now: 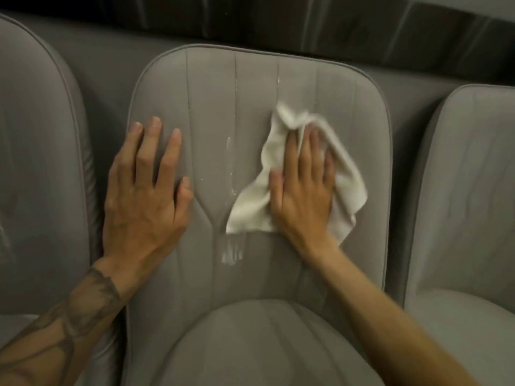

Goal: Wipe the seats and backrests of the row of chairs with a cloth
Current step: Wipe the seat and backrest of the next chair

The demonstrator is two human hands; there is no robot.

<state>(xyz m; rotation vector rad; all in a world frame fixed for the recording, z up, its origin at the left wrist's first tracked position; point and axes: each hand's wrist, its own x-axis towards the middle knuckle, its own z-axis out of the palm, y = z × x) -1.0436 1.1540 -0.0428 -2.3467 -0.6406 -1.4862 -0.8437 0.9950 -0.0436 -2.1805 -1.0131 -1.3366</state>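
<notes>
Chairs in grey padded upholstery stand side by side in a row, and the head view looks down on the middle chair's backrest (250,87), which has stitched vertical seams and piped edging. The white cloth (255,201) lies crumpled on the right half of that backrest, about halfway up it. The right hand (303,188) presses flat on top of the cloth with its fingers (291,151) straight and close together, pointing up, and the thumb set out to the left on the fabric; the fingertips are blurred. The left hand (145,190) rests flat on the left part of the same backrest, near its edge, with fingers straight and slightly spread, holding nothing. The two hands are apart, with a bare strip of backrest between them. Pale wet streaks (231,254) show on the upholstery just below the cloth's lower left corner, and thinner ones run along the seams above it. The left forearm (72,313) carries dark tattoo marks. The middle chair's seat (264,346) fills the lower centre. The left chair (36,140) and the right chair (471,168) flank it, and a dark panel (278,20) runs behind the row.
</notes>
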